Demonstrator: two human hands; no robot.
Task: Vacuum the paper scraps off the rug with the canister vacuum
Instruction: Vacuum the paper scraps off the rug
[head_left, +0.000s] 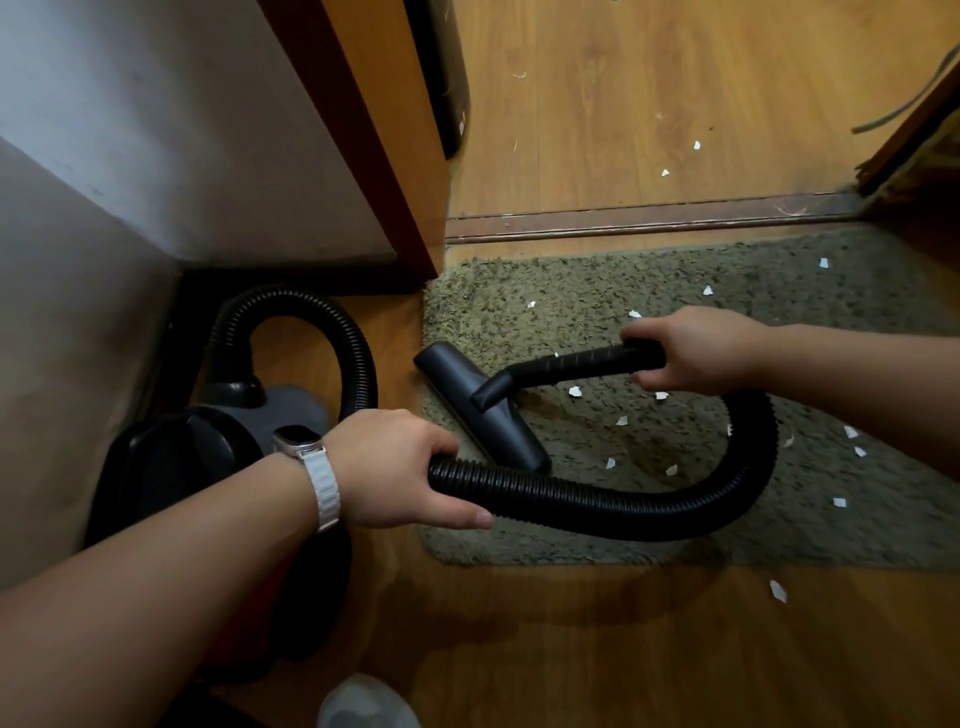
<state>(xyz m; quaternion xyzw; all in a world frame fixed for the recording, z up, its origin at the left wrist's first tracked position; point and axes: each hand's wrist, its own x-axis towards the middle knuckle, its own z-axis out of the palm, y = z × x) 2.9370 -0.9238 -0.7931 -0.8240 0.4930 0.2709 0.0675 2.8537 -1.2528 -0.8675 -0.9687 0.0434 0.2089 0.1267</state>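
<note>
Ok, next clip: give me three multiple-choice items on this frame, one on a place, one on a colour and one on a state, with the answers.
1. Relative to the rug, where does the canister vacuum stand?
A) on top of it
B) on the wooden floor to its left
C) beyond the door threshold

2. What colour is the watch strap on the left wrist?
A) white
B) black
C) red

3. What is the left hand doing?
A) hanging open
B) gripping the hose
C) pressing on the nozzle

Answers:
1 B: the canister vacuum sits on the wooden floor, off the rug's left edge.
2 A: the strap is plainly white.
3 B: its fingers wrap the ribbed hose, while the right hand holds the handle.
</note>
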